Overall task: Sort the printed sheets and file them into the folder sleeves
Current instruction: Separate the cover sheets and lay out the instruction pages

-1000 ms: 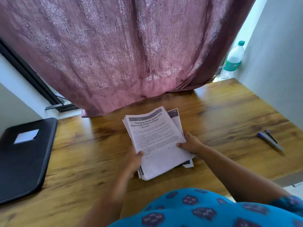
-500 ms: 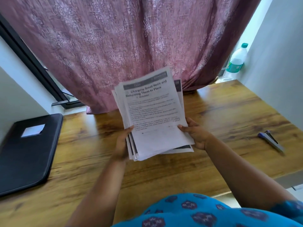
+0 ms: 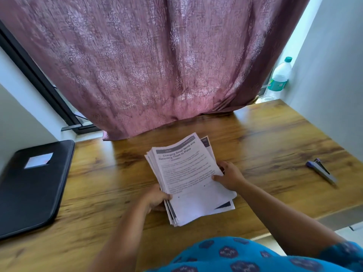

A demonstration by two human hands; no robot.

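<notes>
A stack of printed sheets [image 3: 188, 179] lies at the middle of the wooden table [image 3: 265, 146], its top page headed with bold text. My left hand [image 3: 155, 199] grips the stack's left edge near the lower corner, thumb on top. On the right edge my right hand [image 3: 228, 176] holds the stack with the thumb on the top page. The sheets are fanned unevenly, with a dark-banded page poking out at the right. A black zipped folder [image 3: 29, 189] with a white label lies closed at the table's left end, apart from both hands.
A blue and grey stapler [image 3: 322, 171] lies near the right front edge. A plastic water bottle [image 3: 280, 76] stands at the back right by the wall. A mauve curtain [image 3: 157, 65] hangs down onto the table's back edge.
The stack was lifted upright off the table half a second ago; now it is back down on the tabletop, both hands still gripping its sides.
</notes>
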